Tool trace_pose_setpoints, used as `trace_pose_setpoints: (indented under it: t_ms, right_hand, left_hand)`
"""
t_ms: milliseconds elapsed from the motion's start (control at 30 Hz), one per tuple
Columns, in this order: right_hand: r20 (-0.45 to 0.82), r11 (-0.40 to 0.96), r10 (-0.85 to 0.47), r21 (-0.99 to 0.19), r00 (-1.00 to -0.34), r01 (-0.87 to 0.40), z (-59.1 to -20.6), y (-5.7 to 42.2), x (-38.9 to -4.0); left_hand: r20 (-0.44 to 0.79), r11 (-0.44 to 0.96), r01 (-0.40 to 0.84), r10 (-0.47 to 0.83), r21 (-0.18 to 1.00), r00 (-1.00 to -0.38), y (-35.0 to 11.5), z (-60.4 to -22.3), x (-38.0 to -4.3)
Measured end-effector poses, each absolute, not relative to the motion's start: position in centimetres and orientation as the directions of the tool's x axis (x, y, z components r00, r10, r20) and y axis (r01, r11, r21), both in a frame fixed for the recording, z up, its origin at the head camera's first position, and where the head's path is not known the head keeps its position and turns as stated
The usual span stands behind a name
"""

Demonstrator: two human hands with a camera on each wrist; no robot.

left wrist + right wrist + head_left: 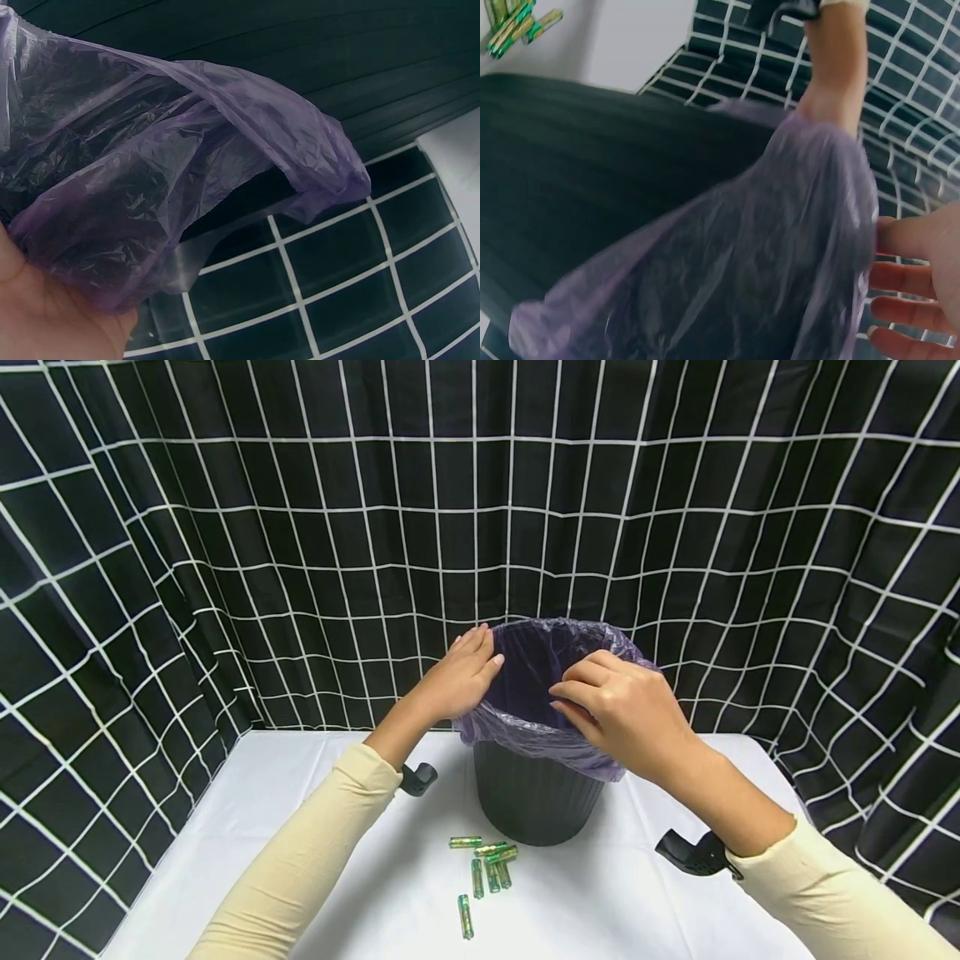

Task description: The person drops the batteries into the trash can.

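Note:
A dark ribbed trash bin [536, 797] stands on the table, lined with a thin purple plastic bag [517, 732] folded over its rim. My left hand [461, 677] rests on the bag at the left of the rim, its fingers straight. In the left wrist view, its palm touches the loose bag edge [300, 142]. Above the front right of the opening is my right hand [626, 714], fingers loosely bent with nothing visible between them. The right wrist view has its fingers [904, 277] close beside the bag; whether the tips touch it, I cannot tell.
Several green and gold batteries [477, 878] lie on the white-covered table [420, 893] in front of the bin. A black curtain with a white grid [337, 535] surrounds the table at the back and sides.

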State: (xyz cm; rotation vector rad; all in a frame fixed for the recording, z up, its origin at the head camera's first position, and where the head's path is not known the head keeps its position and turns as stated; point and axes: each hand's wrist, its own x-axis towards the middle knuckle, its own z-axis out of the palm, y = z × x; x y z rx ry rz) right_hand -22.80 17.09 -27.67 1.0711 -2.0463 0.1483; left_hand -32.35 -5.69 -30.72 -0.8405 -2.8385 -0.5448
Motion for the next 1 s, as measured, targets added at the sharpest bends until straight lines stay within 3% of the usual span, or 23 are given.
trace_pose_setpoints:
  t_ms: [233,733,1000]
  right_hand:
    - [0.703,0.605,-0.65,0.249,-0.288,-0.756,-27.8,15.9,-20.6]
    - [0.75,0.473,-0.653,0.292,-0.109,-0.831,-28.8,12.9,-15.3]
    - [0.761,0.428,-0.646,0.289,-0.066,-0.856,-30.8,11.5,-13.3]
  left_hand:
    - [0.233,0.779,0.553,0.502,0.297,-0.833,-5.7,-30.7,-32.3]
    - [0.235,0.777,0.545,0.493,0.315,-0.838,-6.0,-30.6,-32.3]
    - [0.228,0.774,0.55,0.501,0.313,-0.835,-5.8,-30.8,-32.4]
